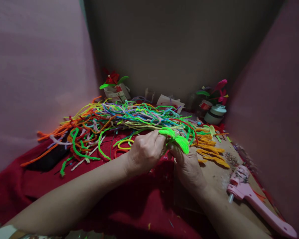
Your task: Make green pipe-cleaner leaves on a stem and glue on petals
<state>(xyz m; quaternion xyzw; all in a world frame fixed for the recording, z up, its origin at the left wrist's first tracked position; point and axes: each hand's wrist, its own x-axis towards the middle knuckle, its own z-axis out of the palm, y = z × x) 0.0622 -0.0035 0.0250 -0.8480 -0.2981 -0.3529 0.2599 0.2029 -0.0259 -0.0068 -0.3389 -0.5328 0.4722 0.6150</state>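
Bright green pipe cleaners (182, 144), bent into leaf-like loops, are pinched between my two hands. My left hand (146, 149) is closed on their left side, its knuckles facing up. Close beside it, my right hand (188, 166) grips them from below with thumb and fingers. The fingertips and the lower part of the green piece are hidden. Just behind my hands lies a large heap of coloured pipe cleaners (139, 114). Several orange-yellow pipe-cleaner shapes (213, 152) rest to the right of my right hand.
A pink hot glue gun (256, 197) lies on a brown board (214, 179) at the right. Yellow-handled scissors (124, 144) sit left of my hands on the red cloth (129, 205). At the back stand a pale jar (215, 114), red flowers (112, 78) and pink flowers (222, 94).
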